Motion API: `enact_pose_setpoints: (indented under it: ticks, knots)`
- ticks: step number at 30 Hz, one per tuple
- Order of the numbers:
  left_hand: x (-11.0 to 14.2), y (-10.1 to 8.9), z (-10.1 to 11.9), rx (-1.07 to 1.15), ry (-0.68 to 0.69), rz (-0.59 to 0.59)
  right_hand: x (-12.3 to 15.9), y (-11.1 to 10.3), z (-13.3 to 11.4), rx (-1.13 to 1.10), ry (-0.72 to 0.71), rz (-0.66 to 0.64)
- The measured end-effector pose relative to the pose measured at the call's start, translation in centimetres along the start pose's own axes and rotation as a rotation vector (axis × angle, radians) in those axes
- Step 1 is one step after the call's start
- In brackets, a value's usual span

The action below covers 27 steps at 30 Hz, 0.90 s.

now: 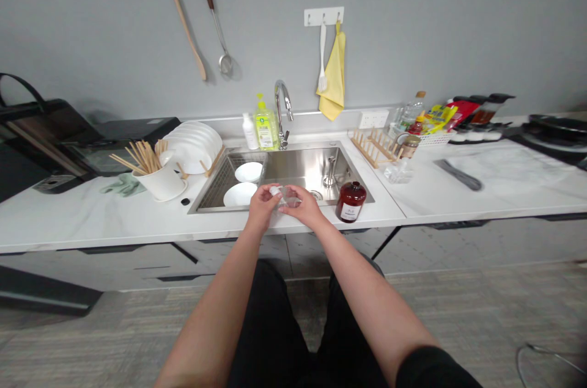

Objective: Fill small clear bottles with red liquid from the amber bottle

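1. Clear cup [288,196] is held just above the near rim of the steel sink [316,169] – between the two hands, with the counter edge directly below.
2. Left hand [262,208] is curled closed, and the cup's left side is grasped by its fingers [275,191].
3. Right hand [303,209] is half closed, and the cup's right side is gripped by its fingers [293,197].
4. Two white plates [241,194] are laid on a wire rack [224,180] in the sink's left side.
5. Dark red bottle [351,201] is placed on the counter [137,223] just right of the right hand.
6. Yellow-green soap bottle [266,126] is stood beside the faucet [280,101] – behind the sink.
7. Stacked white plates [192,145] and a white cup of chopsticks [160,183] are kept left of the sink; a wooden dish rack [373,148] is set to its right.
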State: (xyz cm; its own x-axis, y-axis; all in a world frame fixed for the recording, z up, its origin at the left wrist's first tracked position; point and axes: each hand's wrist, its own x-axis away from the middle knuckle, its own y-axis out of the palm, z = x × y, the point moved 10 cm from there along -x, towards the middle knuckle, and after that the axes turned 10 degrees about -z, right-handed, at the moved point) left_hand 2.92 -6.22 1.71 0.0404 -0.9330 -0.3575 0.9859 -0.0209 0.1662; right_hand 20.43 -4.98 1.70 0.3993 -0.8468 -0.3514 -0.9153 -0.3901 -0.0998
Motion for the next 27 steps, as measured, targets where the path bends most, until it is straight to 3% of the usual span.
enact_pose_setpoints:
  ticks: [20,27]
  knots:
    - [-0.4,-0.7,-1.1,0.032,-0.016,0.025,-0.5,-0.7,1.3,-0.004,0.027,0.039]
    - [0.6,0.5,0.5,0.017,-0.009,-0.065,-0.2,-0.4,0.9,0.019,0.039,0.045]
